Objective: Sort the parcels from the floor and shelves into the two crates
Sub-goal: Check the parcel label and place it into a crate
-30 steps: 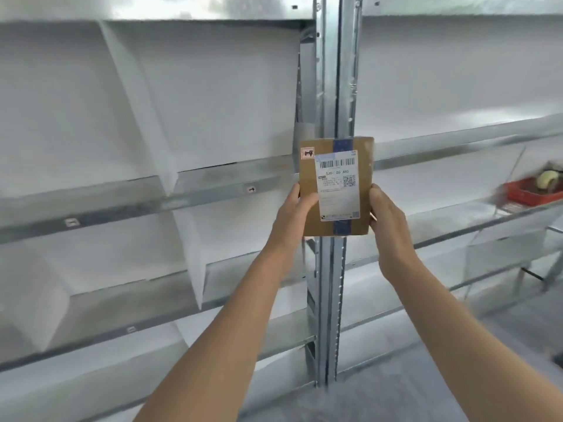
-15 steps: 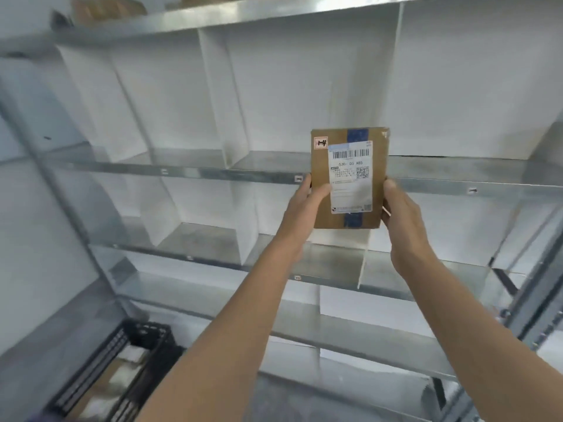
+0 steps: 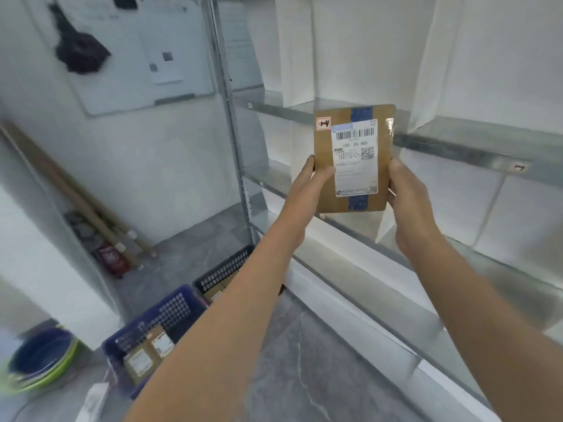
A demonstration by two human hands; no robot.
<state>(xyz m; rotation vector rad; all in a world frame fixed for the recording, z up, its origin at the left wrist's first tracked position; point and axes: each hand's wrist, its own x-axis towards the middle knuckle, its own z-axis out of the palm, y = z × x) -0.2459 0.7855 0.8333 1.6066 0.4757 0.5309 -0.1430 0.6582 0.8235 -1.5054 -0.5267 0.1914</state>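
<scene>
A flat brown cardboard parcel point(image 3: 353, 159) with a white barcode label and blue tape is held upright in front of me. My left hand point(image 3: 307, 187) grips its left edge, thumb across the front. My right hand point(image 3: 405, 193) grips its right edge. On the floor at lower left stand a blue crate point(image 3: 158, 318) with labelled parcels inside and, behind it, a black crate point(image 3: 222, 272) with a brown parcel showing; my left forearm hides part of both.
Metal shelving point(image 3: 457, 150) with white dividers runs along the right. Its upright post point(image 3: 225, 117) stands at centre. Stacked bowls point(image 3: 39, 360) sit at the lower left. Wooden poles point(image 3: 76, 196) lean against the left wall, under a whiteboard point(image 3: 128, 50).
The view has swung left and down, from the shelf bays to the shelf's end, bringing both crates and the floor into sight. Both hands still hold the parcel the same way.
</scene>
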